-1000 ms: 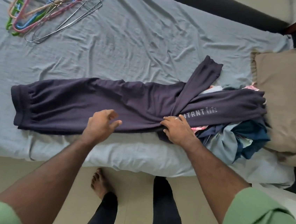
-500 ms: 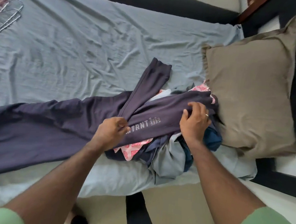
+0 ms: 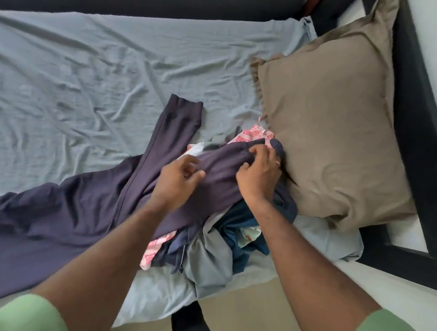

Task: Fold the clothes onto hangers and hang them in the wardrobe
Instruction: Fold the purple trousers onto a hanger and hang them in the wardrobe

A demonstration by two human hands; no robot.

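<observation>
On the bed, frame centre: dark purple track pants [image 3: 77, 218] spread across grey bedsheet [image 3: 87, 65], one leg crossed over the other.
Right hand [image 3: 259, 175]: pinching the leg cuff beside the tan pillow [image 3: 331, 128].
Left hand [image 3: 178, 181]: fingers loosely curled over the same leg, holding nothing.
Pile: mixed clothes [image 3: 219, 249] under the pants, lower centre.
Progress: early; pants being straightened, not yet folded, no hanger or wardrobe in view, pile untouched.

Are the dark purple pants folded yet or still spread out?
Spread out: the pants lie lengthwise across the bed, legs crossed, not doubled over.
</observation>
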